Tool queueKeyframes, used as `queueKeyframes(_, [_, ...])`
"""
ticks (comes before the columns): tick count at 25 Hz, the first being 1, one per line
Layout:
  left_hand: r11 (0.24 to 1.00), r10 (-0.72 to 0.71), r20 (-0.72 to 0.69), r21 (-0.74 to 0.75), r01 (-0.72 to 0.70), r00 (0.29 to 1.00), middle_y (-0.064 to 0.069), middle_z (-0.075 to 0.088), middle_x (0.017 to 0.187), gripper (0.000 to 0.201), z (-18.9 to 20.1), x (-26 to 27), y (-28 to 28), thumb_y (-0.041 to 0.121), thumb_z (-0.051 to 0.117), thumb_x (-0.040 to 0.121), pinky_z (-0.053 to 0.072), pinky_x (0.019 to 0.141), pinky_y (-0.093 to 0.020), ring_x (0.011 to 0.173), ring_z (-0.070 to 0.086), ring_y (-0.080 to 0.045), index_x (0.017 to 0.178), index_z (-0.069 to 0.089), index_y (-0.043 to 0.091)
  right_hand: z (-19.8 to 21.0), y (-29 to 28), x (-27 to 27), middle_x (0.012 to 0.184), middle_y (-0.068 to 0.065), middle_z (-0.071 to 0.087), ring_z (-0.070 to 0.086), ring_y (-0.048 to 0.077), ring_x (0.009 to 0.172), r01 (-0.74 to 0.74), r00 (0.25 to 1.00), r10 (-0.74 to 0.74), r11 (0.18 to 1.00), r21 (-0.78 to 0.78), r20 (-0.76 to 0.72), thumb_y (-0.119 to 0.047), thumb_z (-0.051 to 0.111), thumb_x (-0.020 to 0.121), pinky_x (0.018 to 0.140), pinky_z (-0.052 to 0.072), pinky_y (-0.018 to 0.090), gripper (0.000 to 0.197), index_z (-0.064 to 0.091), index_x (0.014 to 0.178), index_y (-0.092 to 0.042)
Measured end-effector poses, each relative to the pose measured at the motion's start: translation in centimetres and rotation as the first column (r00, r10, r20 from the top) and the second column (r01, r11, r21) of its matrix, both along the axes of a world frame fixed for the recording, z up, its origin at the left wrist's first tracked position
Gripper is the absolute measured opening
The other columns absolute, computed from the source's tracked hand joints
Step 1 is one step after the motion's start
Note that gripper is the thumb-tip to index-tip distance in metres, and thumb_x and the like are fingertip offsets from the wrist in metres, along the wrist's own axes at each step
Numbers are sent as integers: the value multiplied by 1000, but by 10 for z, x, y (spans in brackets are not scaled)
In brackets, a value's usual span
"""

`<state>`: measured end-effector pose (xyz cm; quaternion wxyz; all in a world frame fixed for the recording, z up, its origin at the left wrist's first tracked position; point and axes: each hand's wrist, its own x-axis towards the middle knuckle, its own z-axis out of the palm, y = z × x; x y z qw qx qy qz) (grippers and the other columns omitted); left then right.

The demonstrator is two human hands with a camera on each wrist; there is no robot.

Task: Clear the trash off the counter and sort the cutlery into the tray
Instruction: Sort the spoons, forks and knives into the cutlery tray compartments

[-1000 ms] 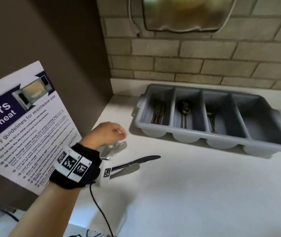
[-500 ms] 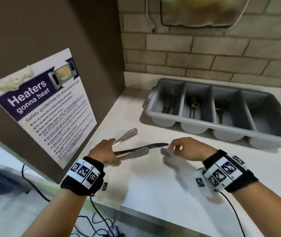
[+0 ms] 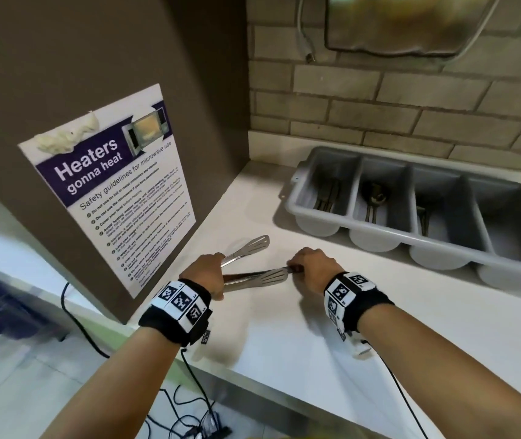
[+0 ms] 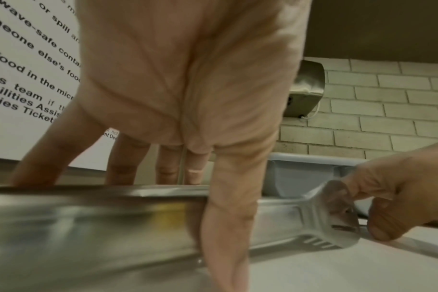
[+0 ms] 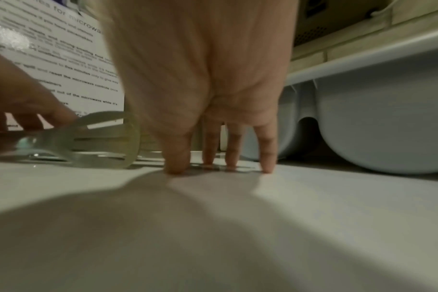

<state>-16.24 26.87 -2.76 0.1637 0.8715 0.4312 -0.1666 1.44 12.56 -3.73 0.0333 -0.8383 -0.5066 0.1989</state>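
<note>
Steel tongs lie spread on the white counter, and my left hand grips their handle end; the thumb crosses one tong arm in the left wrist view. A table knife lies under the tongs, mostly hidden. My right hand is down on its blade end, thumb and fingertips pinching at the knife on the counter. The grey four-compartment cutlery tray stands behind to the right, with cutlery in its three left compartments and nothing showing in the rightmost one.
A brown cabinet side with a microwave safety poster borders the counter on the left. A brick wall with a steel dispenser is behind the tray. The counter's front edge drops off to cables on the floor.
My right hand came into view and moved left onto the knife's blade end. My left hand has taken the tongs by the handle and holds them in place.
</note>
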Motion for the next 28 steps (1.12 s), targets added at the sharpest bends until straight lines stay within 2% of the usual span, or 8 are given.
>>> queueKeyframes(3, [999, -34, 12, 16, 34, 999, -5, 54, 124, 71, 4, 0, 0, 12, 77, 65, 53, 86, -34, 110, 59, -23, 129, 47, 19, -2, 1, -1, 119, 9, 52, 47, 31, 116, 80, 996, -80, 997, -1, 38, -19, 48, 90, 94, 45, 46, 24, 62, 109, -20])
queueKeyframes(6, [999, -37, 40, -26, 38, 999, -4, 54, 126, 73, 10, -1, 2, 6, 77, 65, 52, 85, -31, 111, 58, -22, 130, 47, 20, -2, -4, 3, 117, 12, 54, 49, 32, 113, 109, 992, -106, 993, -43, 63, -14, 40, 93, 91, 44, 46, 25, 58, 110, -16])
queueKeyframes(12, [985, -53, 286, -142, 97, 957, -3, 60, 121, 86, 28, 4, 7, 5, 81, 55, 41, 76, -21, 99, 55, -17, 133, 47, 20, 2, -18, 10, 120, 14, 60, 56, 32, 111, 56, 995, -62, 994, -90, -73, -13, 41, 92, 94, 45, 38, 29, 57, 116, -15])
queueKeyframes(15, [977, -24, 460, -179, 119, 888, -2, 61, 113, 81, 42, 15, 5, 7, 81, 57, 39, 76, -20, 96, 55, -17, 130, 49, 20, 11, -35, 8, 114, 12, 62, 58, 30, 108, 85, 994, -84, 996, 8, -67, -13, 46, 91, 89, 45, 31, 24, 61, 110, -13])
queueKeyframes(18, [971, 38, 605, -210, 113, 795, -3, 60, 107, 78, 52, 28, 2, 14, 79, 58, 42, 65, -14, 95, 60, -25, 129, 48, 19, 20, -60, 12, 99, 16, 62, 60, 29, 97, 212, 973, -194, 964, 157, -125, -6, 49, 87, 75, 38, 24, 20, 64, 99, -6])
queueKeyframes(22, [964, 155, 736, -258, 61, 659, 1, 58, 104, 64, 59, 52, -3, 7, 74, 74, 42, 57, -8, 82, 56, -19, 129, 45, 20, 42, -91, 23, 71, 3, 53, 50, 23, 71, 453, 888, -382, 823, 343, -258, 3, 45, 89, 57, 32, 24, 16, 58, 86, -5])
queueKeyframes(25, [954, 190, 774, -292, 74, 604, -5, 60, 118, 61, 63, 75, -1, 11, 73, 76, 50, 76, -22, 91, 63, -23, 130, 45, 18, 65, -76, 37, 63, -2, 44, 46, 21, 61, 617, 766, -460, 721, 315, -449, 2, 40, 91, 55, 39, 23, 17, 51, 88, -11])
queueKeyframes(28, [951, 198, 782, -299, 76, 591, -8, 60, 125, 64, 64, 92, 4, 13, 73, 75, 50, 94, -39, 102, 64, -29, 132, 45, 17, 77, -37, 63, 81, 23, 56, 57, 30, 68, 738, 620, -482, 625, 252, -619, 0, 40, 92, 63, 47, 33, 18, 57, 94, 1])
